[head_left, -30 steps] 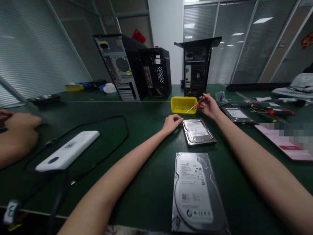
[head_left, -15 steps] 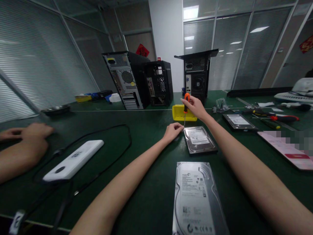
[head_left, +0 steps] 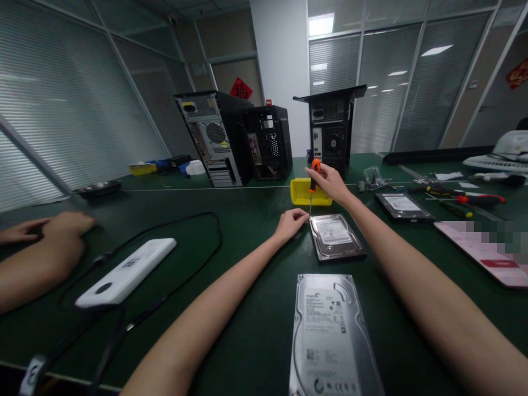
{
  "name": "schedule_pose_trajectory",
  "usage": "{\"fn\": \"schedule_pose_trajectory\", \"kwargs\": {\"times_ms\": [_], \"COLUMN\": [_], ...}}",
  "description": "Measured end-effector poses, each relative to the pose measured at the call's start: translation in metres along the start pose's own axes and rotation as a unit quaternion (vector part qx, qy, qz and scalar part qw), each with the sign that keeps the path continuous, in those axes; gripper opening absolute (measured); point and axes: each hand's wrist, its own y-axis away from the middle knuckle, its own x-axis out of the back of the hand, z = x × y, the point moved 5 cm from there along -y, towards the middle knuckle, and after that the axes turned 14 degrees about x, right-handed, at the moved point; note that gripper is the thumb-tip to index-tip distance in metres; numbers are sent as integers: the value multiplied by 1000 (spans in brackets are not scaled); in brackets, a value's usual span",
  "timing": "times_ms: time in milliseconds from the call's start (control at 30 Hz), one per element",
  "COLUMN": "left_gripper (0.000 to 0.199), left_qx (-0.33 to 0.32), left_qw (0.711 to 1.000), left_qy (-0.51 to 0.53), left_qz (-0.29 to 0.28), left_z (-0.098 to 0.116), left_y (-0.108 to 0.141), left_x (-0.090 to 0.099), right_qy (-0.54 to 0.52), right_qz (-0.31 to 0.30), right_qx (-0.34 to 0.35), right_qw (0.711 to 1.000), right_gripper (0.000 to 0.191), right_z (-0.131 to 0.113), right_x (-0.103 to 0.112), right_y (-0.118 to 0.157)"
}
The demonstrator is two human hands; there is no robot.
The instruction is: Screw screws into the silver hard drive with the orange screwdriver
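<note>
Upright in my right hand (head_left: 329,181) is a screwdriver (head_left: 315,166) with an orange and black handle, my fingers wrapped round its grip. Its thin shaft points down to the far left corner of a hard drive (head_left: 334,236) lying label up on the table. At that same corner, my left hand (head_left: 292,223) has thumb and fingertips pinched beside the screwdriver's tip; whatever is between them is too small to make out. Behind the drive sits a yellow plastic tray (head_left: 300,192). Closer to me lies a second, larger-looking hard drive (head_left: 330,335), also label up.
A third hard drive (head_left: 402,207), pliers (head_left: 480,200) and a pink board (head_left: 482,250) lie on the right. Left are a white power bank (head_left: 127,272), a black cable (head_left: 216,220) and another person's arm (head_left: 45,264). Computer cases (head_left: 220,137) stand at the back.
Both hands keep nearly the same pose, with the screwdriver at the drive's corner. The view has shifted very slightly. At the left, the other person's hand has moved a little.
</note>
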Motion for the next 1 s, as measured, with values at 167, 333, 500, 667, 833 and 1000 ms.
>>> {"fn": "schedule_pose_trajectory", "kwargs": {"times_ms": [167,333,500,667,833,1000], "left_gripper": [28,29,32,33,26,23], "left_qx": [-3,0,-4,2,-16,-55], "left_qw": [1000,1000,1000,1000,999,986], "left_qy": [2,-5,-14,-23,-43,-159], "left_qz": [-3,-1,-13,-15,-4,12], "left_z": [2,3,9,9,9,7], "left_y": [1,2,6,7,8,9], "left_x": [1,1,2,2,6,18], "right_qy": [37,39,68,97,72,56], "right_qz": [-25,-43,-95,-91,-31,25], "right_qx": [4,-8,-1,12,26,13], "right_qw": [999,998,993,991,997,998], "right_gripper": [39,42,46,47,46,47], "right_z": [-3,0,-1,-7,-15,-15], "right_x": [-2,-4,-11,-15,-1,15], "right_y": [2,0,2,4,-9,-17]}}
